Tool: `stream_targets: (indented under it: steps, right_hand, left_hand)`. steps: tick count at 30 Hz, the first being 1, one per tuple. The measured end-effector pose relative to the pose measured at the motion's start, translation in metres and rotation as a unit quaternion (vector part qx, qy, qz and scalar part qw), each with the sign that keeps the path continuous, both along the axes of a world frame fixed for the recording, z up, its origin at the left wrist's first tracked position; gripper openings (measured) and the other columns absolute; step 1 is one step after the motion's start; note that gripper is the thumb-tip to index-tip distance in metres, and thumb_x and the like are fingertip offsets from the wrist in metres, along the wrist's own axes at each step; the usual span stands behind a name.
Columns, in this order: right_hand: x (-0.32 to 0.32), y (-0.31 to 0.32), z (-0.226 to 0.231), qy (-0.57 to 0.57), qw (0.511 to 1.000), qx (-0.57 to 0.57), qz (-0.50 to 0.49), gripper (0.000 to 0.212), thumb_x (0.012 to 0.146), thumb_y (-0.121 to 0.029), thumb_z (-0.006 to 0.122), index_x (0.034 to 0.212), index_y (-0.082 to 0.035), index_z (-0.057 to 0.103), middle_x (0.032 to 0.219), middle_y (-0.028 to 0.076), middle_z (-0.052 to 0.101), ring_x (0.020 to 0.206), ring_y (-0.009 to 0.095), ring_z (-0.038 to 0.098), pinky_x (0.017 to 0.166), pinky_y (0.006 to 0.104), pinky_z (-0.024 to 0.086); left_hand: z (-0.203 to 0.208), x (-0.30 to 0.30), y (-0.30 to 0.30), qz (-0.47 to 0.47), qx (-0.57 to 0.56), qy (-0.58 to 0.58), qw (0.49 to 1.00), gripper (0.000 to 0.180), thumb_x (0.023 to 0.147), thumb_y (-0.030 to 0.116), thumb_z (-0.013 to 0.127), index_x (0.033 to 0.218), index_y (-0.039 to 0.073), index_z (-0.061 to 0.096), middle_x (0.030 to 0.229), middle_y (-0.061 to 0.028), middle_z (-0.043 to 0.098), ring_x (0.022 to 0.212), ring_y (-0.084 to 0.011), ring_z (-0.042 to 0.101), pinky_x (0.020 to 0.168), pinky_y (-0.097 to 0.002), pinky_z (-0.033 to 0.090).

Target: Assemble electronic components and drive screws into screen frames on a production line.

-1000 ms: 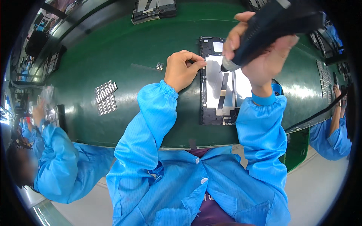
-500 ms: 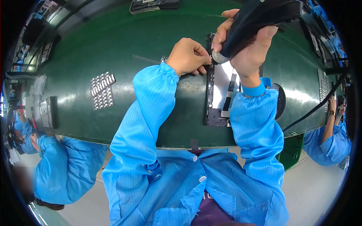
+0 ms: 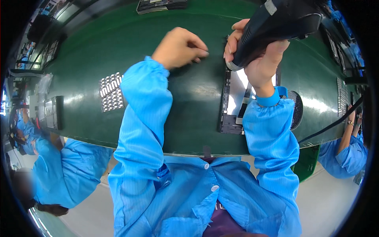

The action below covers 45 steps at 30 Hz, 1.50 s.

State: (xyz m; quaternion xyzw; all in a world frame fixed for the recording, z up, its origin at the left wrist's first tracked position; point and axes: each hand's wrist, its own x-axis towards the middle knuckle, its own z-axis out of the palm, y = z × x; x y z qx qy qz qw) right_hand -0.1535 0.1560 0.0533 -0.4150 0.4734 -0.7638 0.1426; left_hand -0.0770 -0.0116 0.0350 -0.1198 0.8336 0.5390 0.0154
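Far left on green table (image 3: 79, 55): grid of small silver parts (image 3: 111, 91), well apart from your hands. Your left hand (image 3: 179, 47): fingers curled together, pinched tips resting on table just beside flat device panel (image 3: 233, 102); whether they hold anything, cannot tell. Your right hand (image 3: 256, 59): clamped on black power screwdriver (image 3: 276, 27), tip over panel's upper left edge. Keep driver upright, press straight down, steady panel with left hand.

**Both arms reach far, one fist loose, one clenched**

The left hand (image 3: 179, 46) lies knuckles-up, fingers curled and pinched toward the right. The right hand (image 3: 256, 59) sits right of it, wrist bent, fingers wrapped tight in a grip. Both blue-sleeved forearms stretch away from the body.
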Motion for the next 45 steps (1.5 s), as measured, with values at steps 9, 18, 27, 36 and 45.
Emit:
stream_targets:
  steps: [9, 18, 27, 36, 45]
  right_hand:
    - [-0.005, 0.006, 0.015, -0.012, 0.999, 0.013, -0.036, 0.085, 0.079, -0.075, 0.027, 0.101, 0.003, 0.052, 0.065, 0.01, 0.055, 0.052, 0.015, 0.053, 0.048, 0.0246, 0.043]
    - [-0.003, 0.036, 0.04, -0.022, 0.998, -0.01, -0.052, 0.096, 0.07, -0.084, 0.024, 0.107, 0.002, 0.048, 0.064, 0.011, 0.053, 0.053, 0.02, 0.053, 0.05, 0.0314, 0.044]
    - [-0.008, 0.098, 0.035, 0.019, 0.991, 0.034, -0.128, 0.096, 0.074, -0.08, 0.021, 0.11, 0.005, 0.047, 0.059, 0.008, 0.051, 0.05, 0.016, 0.053, 0.045, 0.0259, 0.043]
    - [-0.058, 0.2, 0.01, -0.012, 0.981, -0.068, -0.181, 0.085, 0.081, -0.073, 0.018, 0.104, 0.002, 0.05, 0.065, 0.009, 0.053, 0.053, 0.018, 0.054, 0.051, 0.0306, 0.045]
    - [-0.062, 0.203, -0.002, 0.01, 0.97, 0.007, -0.244, 0.086, 0.081, -0.073, 0.017, 0.111, 0.002, 0.047, 0.068, 0.008, 0.052, 0.055, 0.017, 0.053, 0.053, 0.0311, 0.045]
  left_hand:
    - [0.012, 0.024, -0.044, -0.056, -0.209, -0.042, 0.975, 0.037, 0.056, 0.01, 0.081, 0.089, 0.002, 0.067, 0.08, -0.0081, 0.065, 0.075, -0.0178, 0.061, 0.069, -0.0287, 0.048]
    - [0.02, 0.016, -0.02, -0.039, -0.258, -0.069, 0.963, 0.026, 0.055, 0.01, 0.08, 0.073, -0.001, 0.065, 0.068, -0.0106, 0.064, 0.065, -0.02, 0.062, 0.059, -0.0294, 0.048]
    - [0.006, 0.012, -0.01, 0.003, -0.241, -0.025, 0.97, 0.028, 0.058, 0.007, 0.078, 0.082, -0.003, 0.066, 0.061, -0.0084, 0.06, 0.055, -0.0133, 0.056, 0.054, -0.0268, 0.045]
    - [0.003, 0.015, -0.006, 0.003, -0.13, -0.015, 0.991, 0.02, 0.062, 0.003, 0.076, 0.076, -0.002, 0.064, 0.064, -0.0015, 0.058, 0.059, -0.0063, 0.051, 0.054, -0.0214, 0.043]
    - [0.007, 0.02, 0.002, 0.031, -0.194, -0.025, 0.98, 0.017, 0.061, 0.001, 0.076, 0.064, -0.002, 0.06, 0.059, -0.0026, 0.06, 0.054, -0.0059, 0.051, 0.05, -0.0202, 0.039]
